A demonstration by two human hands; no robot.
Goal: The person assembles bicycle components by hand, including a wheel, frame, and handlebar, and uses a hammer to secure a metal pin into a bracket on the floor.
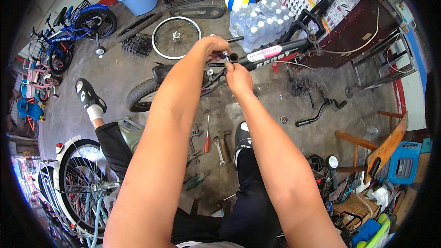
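A dark bicycle frame (280, 50) lies across the floor ahead of me, its rear wheel (141, 95) still attached at the left. Both hands meet at the round open tube end (234, 58) of this frame. My left hand (214, 47) is closed, fingers bent down over a small shiny metal part (226, 57) beside the opening. Just below, my right hand (239, 79) is closed too, thumb and fingertips pinched at the lower end of that small part. Its exact kind is too small to tell, and my fingers cover much of it.
Between my feet lie a red-handled screwdriver (207, 142), a wrench (218, 150) and pliers (196, 181). A crank arm (317, 118) and a metal ring (284, 120) sit at the right. Beyond the frame are a loose wheel (176, 37) and packed bottles (259, 23).
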